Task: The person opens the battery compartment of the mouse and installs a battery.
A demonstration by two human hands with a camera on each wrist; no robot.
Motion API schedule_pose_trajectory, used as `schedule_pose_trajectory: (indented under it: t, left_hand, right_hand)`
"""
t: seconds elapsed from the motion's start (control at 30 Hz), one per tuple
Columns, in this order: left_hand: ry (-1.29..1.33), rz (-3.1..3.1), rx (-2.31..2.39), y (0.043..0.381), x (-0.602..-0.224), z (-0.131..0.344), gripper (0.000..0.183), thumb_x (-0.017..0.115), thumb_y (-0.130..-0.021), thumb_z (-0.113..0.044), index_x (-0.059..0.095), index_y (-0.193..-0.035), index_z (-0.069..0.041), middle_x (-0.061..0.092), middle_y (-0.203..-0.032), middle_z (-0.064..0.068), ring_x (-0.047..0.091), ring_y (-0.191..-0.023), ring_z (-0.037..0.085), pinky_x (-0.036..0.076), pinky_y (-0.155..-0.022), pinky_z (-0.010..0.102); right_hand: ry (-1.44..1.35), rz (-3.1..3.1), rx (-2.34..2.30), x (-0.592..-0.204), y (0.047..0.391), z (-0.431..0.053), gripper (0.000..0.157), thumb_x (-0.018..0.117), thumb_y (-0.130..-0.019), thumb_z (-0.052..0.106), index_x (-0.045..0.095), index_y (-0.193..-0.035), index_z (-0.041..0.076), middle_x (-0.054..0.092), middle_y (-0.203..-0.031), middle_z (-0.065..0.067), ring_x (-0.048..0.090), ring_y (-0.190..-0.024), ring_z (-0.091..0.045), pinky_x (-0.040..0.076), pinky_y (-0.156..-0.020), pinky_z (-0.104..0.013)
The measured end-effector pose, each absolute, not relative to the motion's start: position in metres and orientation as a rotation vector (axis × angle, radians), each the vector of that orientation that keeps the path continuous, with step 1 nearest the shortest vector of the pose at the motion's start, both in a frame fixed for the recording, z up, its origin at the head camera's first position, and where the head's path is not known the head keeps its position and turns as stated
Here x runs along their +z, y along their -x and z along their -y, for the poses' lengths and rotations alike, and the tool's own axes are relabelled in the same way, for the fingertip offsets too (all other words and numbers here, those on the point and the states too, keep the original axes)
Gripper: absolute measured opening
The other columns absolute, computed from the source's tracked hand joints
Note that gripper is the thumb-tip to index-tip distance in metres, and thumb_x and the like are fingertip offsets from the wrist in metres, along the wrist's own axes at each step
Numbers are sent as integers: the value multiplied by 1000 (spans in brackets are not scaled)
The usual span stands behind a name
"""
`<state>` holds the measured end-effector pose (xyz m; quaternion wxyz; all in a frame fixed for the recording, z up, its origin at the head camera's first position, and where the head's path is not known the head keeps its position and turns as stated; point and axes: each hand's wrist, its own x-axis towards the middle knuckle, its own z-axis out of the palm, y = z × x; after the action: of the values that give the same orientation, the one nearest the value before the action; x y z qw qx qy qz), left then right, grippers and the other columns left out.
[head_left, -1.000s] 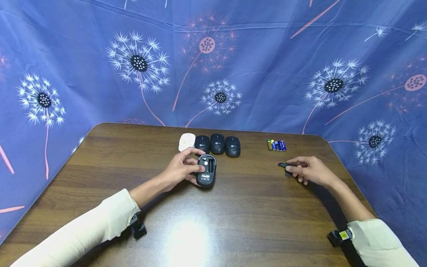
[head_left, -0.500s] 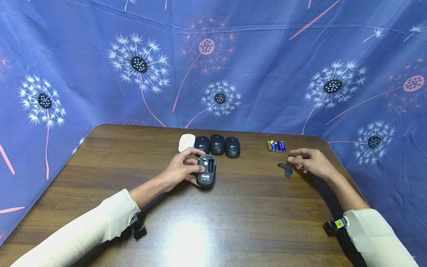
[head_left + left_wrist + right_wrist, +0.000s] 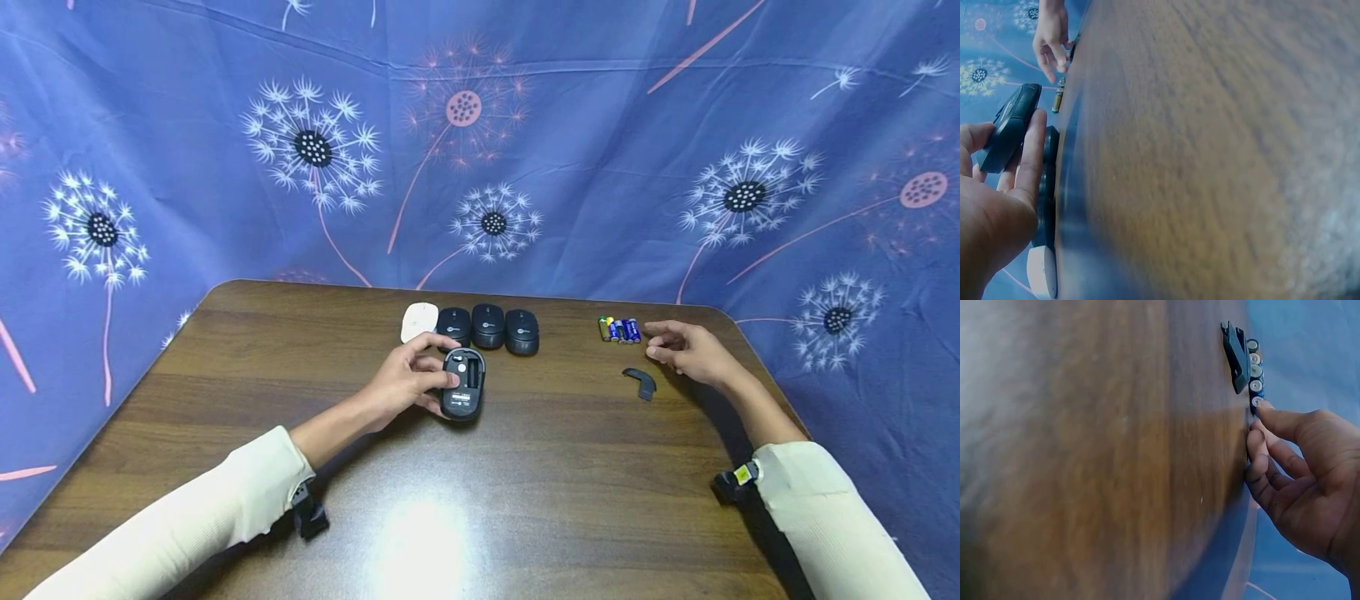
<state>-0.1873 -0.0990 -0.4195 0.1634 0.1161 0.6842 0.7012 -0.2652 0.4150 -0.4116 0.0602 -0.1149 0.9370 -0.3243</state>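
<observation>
Near the middle of the wood-grained table (image 3: 562, 467), an upturned black mouse (image 3: 462, 403) shows its underside and bare battery slot (image 3: 473, 372), clamped between the thumb and fingers of the left hand (image 3: 401, 379); that side pinch looks like the weak point, since a slackened thumb could let the mouse tip or slip. Off to the right, the right hand (image 3: 690, 352) has thumb and fingers apart with nothing seen between them, just beside a row of batteries (image 3: 619, 331); I cannot tell whether a fingertip touches the end one. Because the batteries lie side by side and are round, a careless nudge could set several rolling. On their near side lies a loose dark cover (image 3: 645, 382), which a low sweep of the hand or the wrist camera (image 3: 729, 487) could knock away. Just beyond the held mouse, a white mouse (image 3: 417, 320) and three black mice (image 3: 488, 325) stand close together, leaving the left hand little forward room; behind the table hangs a blue dandelion cloth (image 3: 600, 108)
</observation>
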Motion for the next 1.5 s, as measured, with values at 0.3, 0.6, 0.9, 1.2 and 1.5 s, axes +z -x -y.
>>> schedule_pose_trajectory:
  t: [0.3, 0.6, 0.9, 1.2, 1.5]
  left_hand:
    - [-327, -1946, 1998, 187, -420, 98, 63, 77, -99, 1, 54, -157, -3, 82, -107, 11, 81, -89, 24, 74, -68, 43]
    - [-320, -1950, 2000, 186, -422, 98, 58, 76, -99, 0, 58, -153, -7, 83, -109, 12, 81, -90, 24, 74, -70, 43]
    - [-320, -1963, 2003, 184, -420, 98, 57, 75, -99, 0, 58, -153, -7, 83, -108, 12, 81, -89, 24, 74, -69, 42]
    - [-327, -1951, 2013, 185, -421, 98, 58, 74, -99, 1, 56, -154, -5, 83, -106, 10, 81, -88, 24, 74, -69, 43]
    - [-333, -1955, 2015, 184, -421, 99, 58, 75, -100, 0, 56, -154, -6, 82, -107, 11, 81, -88, 25, 74, -68, 42]
  right_hand:
    - [260, -2803, -966, -410, 279, -410, 62, 64, -117, 28, 47, -164, -9, 73, -122, -27, 63, -84, -13, 54, -60, -28]
    - [241, -2803, -883, -408, 289, -405, 65, 61, -119, 33, 46, -164, -10, 72, -112, -22, 62, -84, -17, 49, -60, -30]
    - [216, -2784, -827, -400, 289, -401, 57, 59, -119, 23, 46, -165, -7, 68, -106, -18, 58, -76, -18, 51, -56, -31]
    - [267, -2800, -697, -397, 289, -400, 55, 58, -117, 17, 45, -166, -5, 69, -110, -28, 62, -78, -22, 57, -61, -32]
    - [421, -3038, -424, -431, 310, -422, 44, 68, -106, 12, 62, -149, 4, 71, -110, -27, 63, -99, -42, 53, -81, -60]
